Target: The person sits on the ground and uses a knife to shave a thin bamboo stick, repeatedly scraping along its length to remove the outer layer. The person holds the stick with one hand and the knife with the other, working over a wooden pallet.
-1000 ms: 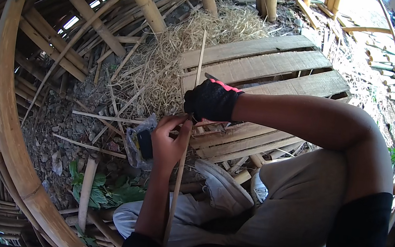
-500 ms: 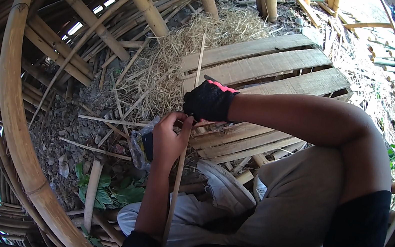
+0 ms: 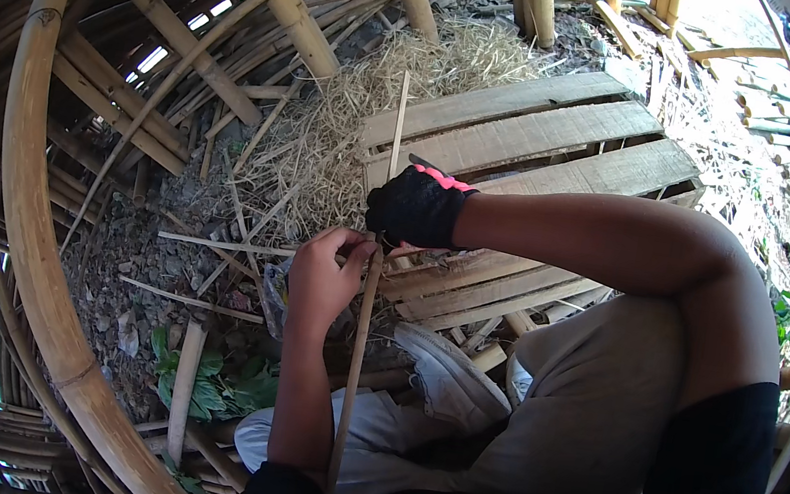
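A long, thin bamboo strip (image 3: 359, 343) runs upright through the middle of the view, from over the wooden slats down beside my left forearm. My right hand (image 3: 416, 207), in a black glove with pink trim, is closed around the strip. A dark, narrow tip pokes out above its knuckles; what it belongs to is hidden. Just below, my bare left hand (image 3: 330, 263) pinches at the strip with thumb and fingertips, close against the glove. The fingers hide the exact point of contact.
A slatted wooden platform (image 3: 522, 134) lies under my right arm. Straw shavings (image 3: 355, 100) spread beyond it. Loose bamboo pieces (image 3: 183, 389), green leaves (image 3: 204, 382) and a clear plastic bag (image 3: 275, 299) lie at left. A thick curved bamboo pole (image 3: 19, 154) arches along the left side.
My left hand has shifted slightly left and tilted, now covering a dark object by the plastic bag. The strip's top has dropped a little; my right hand stays nearly in place.
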`<state>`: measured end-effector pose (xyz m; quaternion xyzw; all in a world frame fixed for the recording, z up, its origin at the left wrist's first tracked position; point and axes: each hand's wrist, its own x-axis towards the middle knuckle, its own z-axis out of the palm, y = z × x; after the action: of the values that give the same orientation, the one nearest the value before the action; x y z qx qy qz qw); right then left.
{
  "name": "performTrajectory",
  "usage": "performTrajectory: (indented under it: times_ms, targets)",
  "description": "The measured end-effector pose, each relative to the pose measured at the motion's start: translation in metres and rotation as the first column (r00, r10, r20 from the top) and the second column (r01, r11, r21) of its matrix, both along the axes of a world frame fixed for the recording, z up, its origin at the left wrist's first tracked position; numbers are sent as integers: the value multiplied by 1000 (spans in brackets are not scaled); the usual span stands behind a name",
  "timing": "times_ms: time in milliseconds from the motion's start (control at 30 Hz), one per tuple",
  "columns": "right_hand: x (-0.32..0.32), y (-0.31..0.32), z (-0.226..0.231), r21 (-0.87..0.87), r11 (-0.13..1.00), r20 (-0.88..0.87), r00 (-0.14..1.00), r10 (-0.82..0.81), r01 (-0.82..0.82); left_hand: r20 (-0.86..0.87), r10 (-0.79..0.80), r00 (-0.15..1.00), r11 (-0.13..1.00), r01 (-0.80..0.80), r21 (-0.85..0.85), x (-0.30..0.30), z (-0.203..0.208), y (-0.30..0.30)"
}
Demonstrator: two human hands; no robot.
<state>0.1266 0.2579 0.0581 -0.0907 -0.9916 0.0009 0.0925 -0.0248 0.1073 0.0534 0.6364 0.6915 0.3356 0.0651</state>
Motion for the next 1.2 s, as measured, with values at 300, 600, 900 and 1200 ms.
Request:
performTrajectory:
  times_ms: [300, 600, 900, 1200]
  targets:
    - [2, -3, 1, -17, 999, -16, 999, -35, 35, -20, 38, 999, 989, -40, -142, 2, 11, 5]
    - [0, -2, 3, -1, 997, 52, 995, -80, 80, -50, 8, 999, 992, -14, -123, 9, 6, 7]
    - [-2, -16, 16, -46, 985, 61, 984, -166, 168, -55, 15, 998, 1000, -13, 23, 10, -12, 4]
    - [-15, -7, -5, 14, 992, -6, 992, -125, 125, 13, 205, 979, 978, -205, 45, 28, -18, 0]
